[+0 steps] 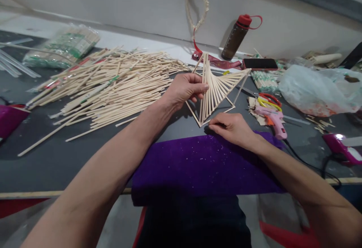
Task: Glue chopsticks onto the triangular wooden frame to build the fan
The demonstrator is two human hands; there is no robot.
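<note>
A fan-shaped frame of thin wooden sticks (215,93) stands on the table, its sticks spreading in a twist above a squarish stick base. My left hand (188,88) pinches its left side, thumb and forefinger on an upright stick. In front of the base, my right hand (232,127) is low over the table with its fingers curled together, close to the base's front stick. What those fingers hold, if anything, is hidden. Under my right wrist lies a purple cloth (198,161) dotted with small pale specks.
Left of the frame spreads a big pile of loose wooden sticks (127,78), with a bagged bundle (62,46) behind. To the right are a pink glue gun (273,118), yellow-and-red-handled tools (270,101) and a plastic bag (316,89). A bottle (237,37) and phone (260,64) stand farther back.
</note>
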